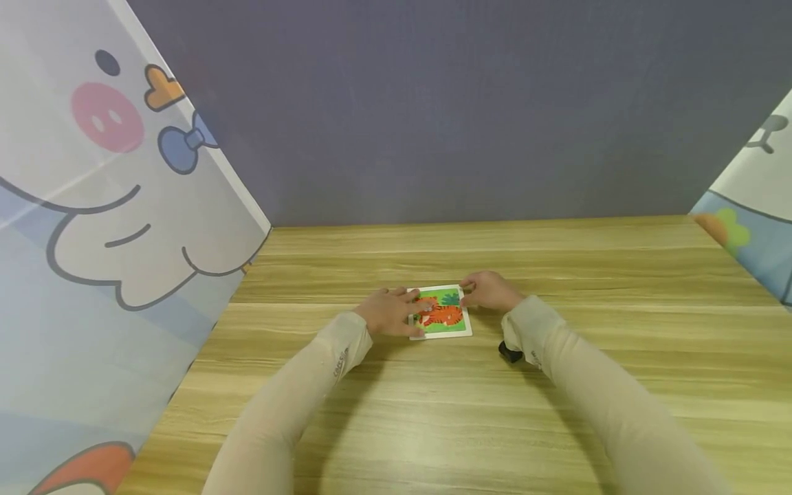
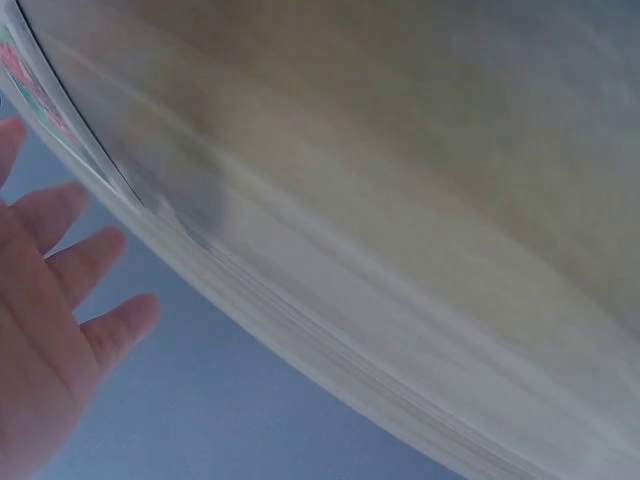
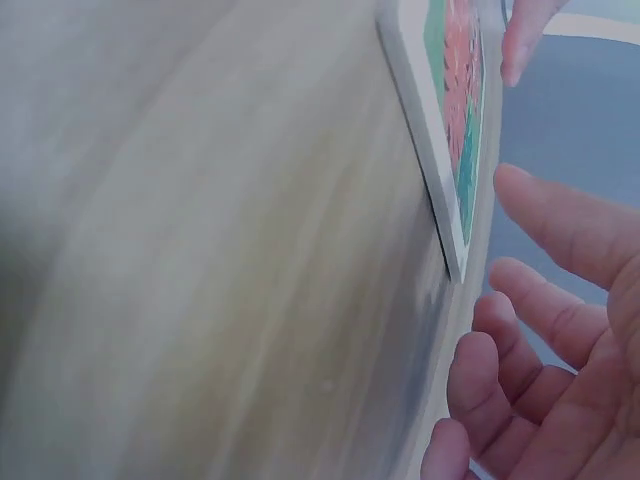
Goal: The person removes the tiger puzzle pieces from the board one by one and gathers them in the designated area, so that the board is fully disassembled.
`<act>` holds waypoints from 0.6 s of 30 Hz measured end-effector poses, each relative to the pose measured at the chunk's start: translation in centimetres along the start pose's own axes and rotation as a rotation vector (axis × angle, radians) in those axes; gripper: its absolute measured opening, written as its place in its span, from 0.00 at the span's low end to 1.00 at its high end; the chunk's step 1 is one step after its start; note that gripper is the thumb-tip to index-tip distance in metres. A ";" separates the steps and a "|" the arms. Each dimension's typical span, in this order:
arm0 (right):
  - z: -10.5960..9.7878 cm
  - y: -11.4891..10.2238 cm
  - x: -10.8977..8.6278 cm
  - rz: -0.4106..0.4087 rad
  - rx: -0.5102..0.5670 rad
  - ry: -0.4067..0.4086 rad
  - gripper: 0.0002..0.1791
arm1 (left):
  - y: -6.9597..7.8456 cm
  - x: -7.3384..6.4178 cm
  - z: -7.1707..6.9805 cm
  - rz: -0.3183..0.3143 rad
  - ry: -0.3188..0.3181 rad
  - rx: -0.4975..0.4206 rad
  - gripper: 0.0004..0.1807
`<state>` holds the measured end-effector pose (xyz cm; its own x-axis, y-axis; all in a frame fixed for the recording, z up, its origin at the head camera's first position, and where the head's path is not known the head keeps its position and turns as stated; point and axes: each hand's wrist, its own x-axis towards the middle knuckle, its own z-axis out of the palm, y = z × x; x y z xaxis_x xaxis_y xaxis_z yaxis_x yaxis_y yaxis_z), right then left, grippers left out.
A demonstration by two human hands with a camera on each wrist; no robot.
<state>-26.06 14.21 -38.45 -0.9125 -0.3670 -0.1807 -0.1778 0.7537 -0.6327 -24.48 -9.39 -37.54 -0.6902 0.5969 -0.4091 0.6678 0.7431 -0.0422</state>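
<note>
A square picture board (image 1: 442, 335) with a white border lies flat on the wooden table, showing an orange striped tiger on green. In the head view, my left hand (image 1: 388, 313) spreads its fingers over the board's left side. Its straight fingers also show at the edge of the left wrist view. At the board's upper right corner is my right hand (image 1: 490, 292), thumb and forefinger by the edge. The right wrist view shows those fingers (image 3: 560, 225) loosely bent, with nothing seen between them; whether they touch the border I cannot tell.
The wood-grain table (image 1: 396, 426) runs back to a grey-blue panel (image 1: 470, 110). Cartoon-printed walls stand at the left (image 1: 124, 206) and right (image 1: 755, 206). A small black object (image 1: 510, 353) sits at my right sleeve's cuff.
</note>
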 end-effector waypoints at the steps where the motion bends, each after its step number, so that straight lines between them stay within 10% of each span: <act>1: 0.1 0.0 0.1 0.007 0.015 0.002 0.26 | -0.1 0.0 0.0 -0.005 -0.002 -0.002 0.40; 18: 0.8 -0.3 0.8 0.081 0.125 -0.001 0.26 | 0.2 0.1 -0.2 -0.039 -0.079 0.023 0.42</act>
<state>-26.40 13.29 -39.04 -0.9218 -0.3079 -0.2355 -0.0562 0.7071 -0.7049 -24.48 -9.15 -37.43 -0.6920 0.5413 -0.4776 0.6477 0.7577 -0.0796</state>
